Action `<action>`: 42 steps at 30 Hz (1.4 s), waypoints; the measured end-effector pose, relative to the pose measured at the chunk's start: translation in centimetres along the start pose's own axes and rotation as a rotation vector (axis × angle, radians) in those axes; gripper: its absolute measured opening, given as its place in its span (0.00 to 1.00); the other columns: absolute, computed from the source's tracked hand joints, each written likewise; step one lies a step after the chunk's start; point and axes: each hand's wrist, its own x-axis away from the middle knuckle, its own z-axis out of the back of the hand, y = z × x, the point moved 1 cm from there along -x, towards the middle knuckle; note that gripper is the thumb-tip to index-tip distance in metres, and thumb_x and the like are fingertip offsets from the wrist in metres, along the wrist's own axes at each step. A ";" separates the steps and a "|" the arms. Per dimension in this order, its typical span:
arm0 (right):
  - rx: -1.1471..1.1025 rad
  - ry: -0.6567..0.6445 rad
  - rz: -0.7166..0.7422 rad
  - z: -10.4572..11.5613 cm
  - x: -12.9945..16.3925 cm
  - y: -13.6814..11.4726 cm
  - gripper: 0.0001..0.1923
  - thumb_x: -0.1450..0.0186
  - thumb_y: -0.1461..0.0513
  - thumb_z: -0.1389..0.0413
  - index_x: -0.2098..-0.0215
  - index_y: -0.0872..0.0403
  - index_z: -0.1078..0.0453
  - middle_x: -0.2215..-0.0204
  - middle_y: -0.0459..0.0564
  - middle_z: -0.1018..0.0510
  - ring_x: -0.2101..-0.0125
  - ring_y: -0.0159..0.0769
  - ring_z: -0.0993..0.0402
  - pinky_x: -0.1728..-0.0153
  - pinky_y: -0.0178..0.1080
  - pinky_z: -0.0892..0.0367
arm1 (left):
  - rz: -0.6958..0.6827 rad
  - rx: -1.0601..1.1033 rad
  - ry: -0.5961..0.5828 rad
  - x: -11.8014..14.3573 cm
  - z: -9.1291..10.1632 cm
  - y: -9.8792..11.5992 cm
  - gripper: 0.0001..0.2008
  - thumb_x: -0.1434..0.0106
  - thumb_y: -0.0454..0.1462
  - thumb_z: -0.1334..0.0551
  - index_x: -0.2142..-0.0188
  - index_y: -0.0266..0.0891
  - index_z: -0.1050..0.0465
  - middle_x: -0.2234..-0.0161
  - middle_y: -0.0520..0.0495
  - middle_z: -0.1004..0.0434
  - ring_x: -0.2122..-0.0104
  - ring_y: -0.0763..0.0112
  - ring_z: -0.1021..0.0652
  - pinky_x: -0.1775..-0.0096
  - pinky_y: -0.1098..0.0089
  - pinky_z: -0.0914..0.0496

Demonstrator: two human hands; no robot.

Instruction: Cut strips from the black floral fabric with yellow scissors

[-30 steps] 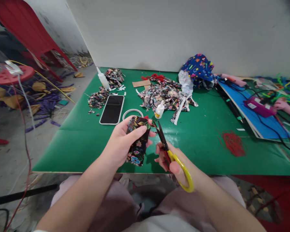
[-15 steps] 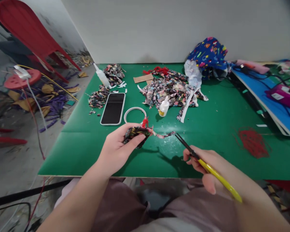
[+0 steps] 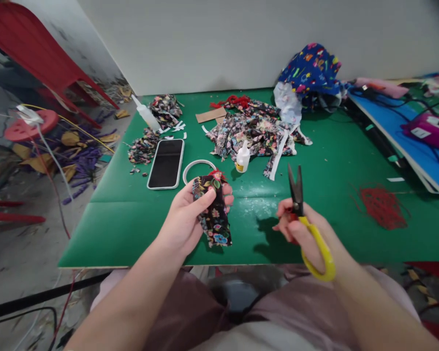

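My left hand (image 3: 184, 217) is closed on a strip of dark floral fabric (image 3: 216, 222), its thumb lying across the cloth. The strip's lower end hangs free, printed with a blue flower. Red thread (image 3: 216, 174) shows at its top, by a white ring (image 3: 200, 164) that is partly hidden behind hand and cloth. In my right hand (image 3: 307, 231) are scissors (image 3: 297, 192) with a yellow handle; the dark blades point away from me and stand slightly apart. A gap of bare green tabletop lies between the scissors and the fabric.
A phone (image 3: 166, 164) lies left of the ring. Beyond are a small white glue bottle (image 3: 243, 158), a pile of floral fabric (image 3: 256, 129) and a taller bottle (image 3: 145, 113). Red threads (image 3: 383, 207) lie at right, near a blue board (image 3: 398, 141).
My left hand has turned the fabric so its printed face shows and its end hangs down. The scissors have moved away from the cloth, rotated upward, and their blades have parted more.
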 end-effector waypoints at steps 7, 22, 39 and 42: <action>-0.070 -0.121 0.032 -3.9 0.2 -2.1 0.12 0.41 0.55 0.44 0.65 0.50 0.41 0.79 0.40 0.34 0.81 0.25 0.38 0.79 0.30 0.39 | 0.049 0.219 0.004 -0.5 -0.3 -0.7 0.07 0.41 0.32 0.40 0.63 0.36 0.26 0.67 0.48 0.23 0.67 0.73 0.23 0.65 0.74 0.26; -0.229 0.225 0.235 -4.4 -2.5 -3.1 0.17 0.45 0.62 0.38 0.64 0.48 0.42 0.70 0.43 0.25 0.77 0.27 0.33 0.75 0.32 0.34 | 0.345 0.467 -0.265 0.5 -0.8 -1.0 0.08 0.39 0.32 0.48 0.65 0.32 0.32 0.70 0.46 0.32 0.82 0.84 0.37 0.81 0.81 0.43; -0.114 0.154 0.217 -3.8 -2.6 -1.9 0.15 0.41 0.67 0.46 0.59 0.46 0.45 0.68 0.40 0.32 0.73 0.26 0.32 0.72 0.33 0.35 | 0.438 0.041 -0.298 0.8 -1.1 -2.4 0.14 0.41 0.44 0.40 0.60 0.37 0.30 0.70 0.46 0.28 0.74 0.71 0.24 0.75 0.75 0.30; -0.133 0.138 0.189 -2.9 -2.9 -2.3 0.16 0.41 0.66 0.46 0.59 0.46 0.46 0.71 0.39 0.33 0.74 0.25 0.33 0.72 0.32 0.34 | 0.459 -0.106 -0.363 1.2 -1.0 -2.4 0.16 0.44 0.39 0.36 0.55 0.42 0.31 0.62 0.45 0.25 0.68 0.65 0.21 0.68 0.68 0.25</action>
